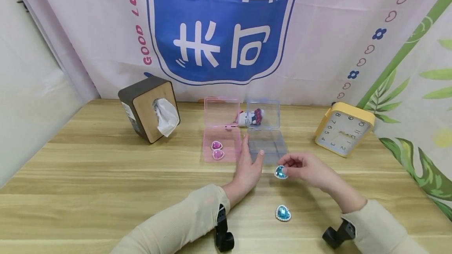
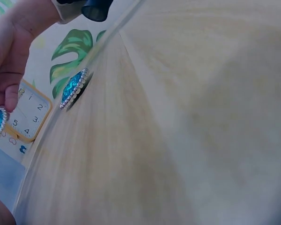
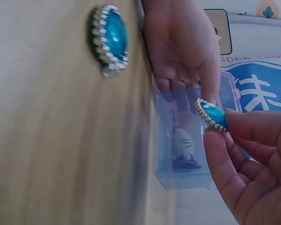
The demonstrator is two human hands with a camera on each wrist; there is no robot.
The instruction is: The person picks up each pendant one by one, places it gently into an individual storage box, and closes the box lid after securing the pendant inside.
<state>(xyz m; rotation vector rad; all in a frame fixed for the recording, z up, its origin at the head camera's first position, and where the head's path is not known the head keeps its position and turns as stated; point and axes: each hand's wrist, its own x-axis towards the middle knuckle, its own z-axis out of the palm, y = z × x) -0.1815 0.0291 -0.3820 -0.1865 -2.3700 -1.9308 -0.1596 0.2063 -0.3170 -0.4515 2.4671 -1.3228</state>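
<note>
Blue gem point(image 3: 212, 114) is likely light, stiff; grip rim point(image 3: 204, 117). Right hand point(image 1: 308, 169) pinches it near blue box point(image 1: 273, 158); straight-fingered left hand point(image 1: 248, 171) touches box.

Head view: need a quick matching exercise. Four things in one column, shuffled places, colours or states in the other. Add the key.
Things:
1. Upper blue gem
2. Pink gems
3. Blue box
4. Clock

Places, colours, states:
A. Lid open, left hand at its side
B. Yellow-framed
C. Pinched in the right hand
D. Inside the pink box

Right pairs: 1-C, 2-D, 3-A, 4-B
</note>
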